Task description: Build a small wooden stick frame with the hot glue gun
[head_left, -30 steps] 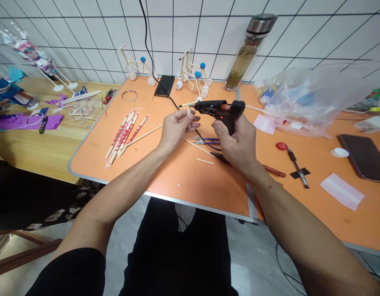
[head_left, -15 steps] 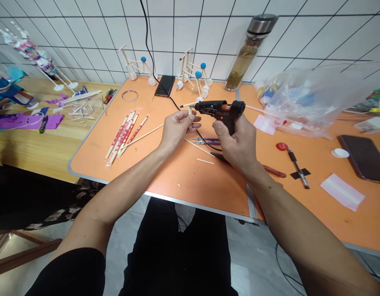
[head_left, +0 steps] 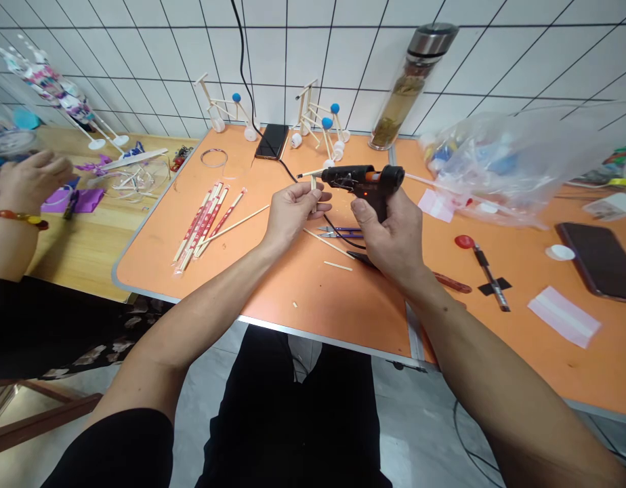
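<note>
Another person's hand [head_left: 33,179] has come in at far left; the left hand [head_left: 295,210] and right hand [head_left: 391,234] stay put. The left pinches a stick piece [head_left: 314,183] upright above the orange table [head_left: 272,291]; the right grips a glue gun [head_left: 361,179], nose leftward near its top.

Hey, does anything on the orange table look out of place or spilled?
No spill stands out. A black cord crosses the snips, odd beside cutting blades, and a tiny stick offcut lies stray near the front edge of the orange table.
</note>
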`<action>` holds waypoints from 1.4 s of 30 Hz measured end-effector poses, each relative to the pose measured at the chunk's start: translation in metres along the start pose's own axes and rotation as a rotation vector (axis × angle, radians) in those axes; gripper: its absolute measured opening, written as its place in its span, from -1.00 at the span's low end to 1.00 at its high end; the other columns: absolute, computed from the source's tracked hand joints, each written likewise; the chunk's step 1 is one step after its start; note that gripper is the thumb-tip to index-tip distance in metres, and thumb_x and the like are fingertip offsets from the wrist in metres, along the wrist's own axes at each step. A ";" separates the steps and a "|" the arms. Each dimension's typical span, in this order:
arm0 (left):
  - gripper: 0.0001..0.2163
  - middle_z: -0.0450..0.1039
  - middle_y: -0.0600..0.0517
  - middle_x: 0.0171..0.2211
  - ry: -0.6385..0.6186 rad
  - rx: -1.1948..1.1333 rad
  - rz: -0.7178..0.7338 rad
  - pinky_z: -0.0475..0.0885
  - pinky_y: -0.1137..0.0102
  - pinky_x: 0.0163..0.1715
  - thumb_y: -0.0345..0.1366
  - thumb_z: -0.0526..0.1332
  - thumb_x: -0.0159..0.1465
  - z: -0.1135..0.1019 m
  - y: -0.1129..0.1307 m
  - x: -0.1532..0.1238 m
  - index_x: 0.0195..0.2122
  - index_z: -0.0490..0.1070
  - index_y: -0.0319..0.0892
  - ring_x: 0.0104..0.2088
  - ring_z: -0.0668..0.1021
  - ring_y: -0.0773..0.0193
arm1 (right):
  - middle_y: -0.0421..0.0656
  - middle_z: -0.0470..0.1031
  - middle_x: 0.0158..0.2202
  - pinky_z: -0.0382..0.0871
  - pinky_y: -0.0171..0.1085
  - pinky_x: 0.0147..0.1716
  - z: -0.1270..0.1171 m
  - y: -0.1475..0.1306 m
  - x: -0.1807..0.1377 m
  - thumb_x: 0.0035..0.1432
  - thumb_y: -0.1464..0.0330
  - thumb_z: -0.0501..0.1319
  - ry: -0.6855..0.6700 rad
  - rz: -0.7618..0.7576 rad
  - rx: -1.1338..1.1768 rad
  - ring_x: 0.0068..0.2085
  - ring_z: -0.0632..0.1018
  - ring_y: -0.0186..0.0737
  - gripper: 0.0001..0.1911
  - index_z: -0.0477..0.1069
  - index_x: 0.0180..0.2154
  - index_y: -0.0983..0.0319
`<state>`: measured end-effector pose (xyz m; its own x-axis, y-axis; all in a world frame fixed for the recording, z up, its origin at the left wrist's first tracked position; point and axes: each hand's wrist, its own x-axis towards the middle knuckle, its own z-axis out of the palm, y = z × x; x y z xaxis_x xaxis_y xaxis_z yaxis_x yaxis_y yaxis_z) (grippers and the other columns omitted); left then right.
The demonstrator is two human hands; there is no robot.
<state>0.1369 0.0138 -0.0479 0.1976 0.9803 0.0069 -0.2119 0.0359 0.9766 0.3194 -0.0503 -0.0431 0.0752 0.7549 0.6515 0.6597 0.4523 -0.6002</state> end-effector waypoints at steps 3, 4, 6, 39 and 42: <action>-0.79 0.77 -0.12 -0.07 0.004 0.010 -0.014 0.67 0.42 -0.10 -0.16 0.45 0.46 0.000 0.001 0.000 -0.05 0.64 -0.20 -0.17 0.81 0.24 | -0.16 0.50 -0.32 0.54 -0.01 -0.25 0.000 0.000 0.000 0.51 -0.18 0.15 -0.002 0.005 -0.003 -0.31 0.52 -0.05 -0.45 0.54 0.08 0.12; -0.81 0.77 -0.12 -0.08 0.004 0.009 -0.014 0.67 0.42 -0.11 -0.18 0.43 0.47 0.000 0.001 0.000 -0.06 0.63 -0.19 -0.18 0.81 0.25 | -0.16 0.50 -0.32 0.54 -0.01 -0.25 0.000 0.001 0.000 0.51 -0.18 0.14 -0.002 0.004 -0.003 -0.32 0.52 -0.05 -0.45 0.54 0.07 0.12; -0.83 0.77 -0.12 -0.08 0.002 0.001 -0.009 0.67 0.42 -0.12 -0.20 0.42 0.48 0.000 0.001 0.000 -0.06 0.63 -0.20 -0.19 0.80 0.26 | -0.16 0.50 -0.33 0.53 0.00 -0.26 0.000 0.001 0.000 0.51 -0.18 0.15 -0.003 0.001 -0.004 -0.34 0.50 -0.06 -0.45 0.54 0.06 0.12; -0.86 0.78 -0.12 -0.08 -0.003 0.007 -0.007 0.66 0.43 -0.12 -0.23 0.38 0.50 0.001 0.001 0.000 -0.06 0.63 -0.19 -0.17 0.81 0.25 | -0.17 0.47 -0.34 0.54 0.01 -0.25 0.000 0.001 0.000 0.50 -0.18 0.15 0.000 0.013 0.004 -0.33 0.50 -0.06 -0.46 0.54 0.04 0.12; -0.81 0.78 -0.13 -0.06 0.005 0.024 -0.016 0.66 0.44 -0.12 -0.16 0.41 0.49 0.001 0.002 -0.001 -0.05 0.63 -0.19 -0.16 0.81 0.25 | -0.16 0.47 -0.34 0.57 0.03 -0.24 0.001 0.001 -0.001 0.50 -0.18 0.15 -0.005 0.016 0.013 -0.32 0.52 -0.04 -0.46 0.54 0.03 0.11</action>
<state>0.1374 0.0132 -0.0456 0.1959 0.9806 -0.0098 -0.1857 0.0469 0.9815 0.3196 -0.0497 -0.0447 0.0820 0.7646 0.6393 0.6486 0.4461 -0.6167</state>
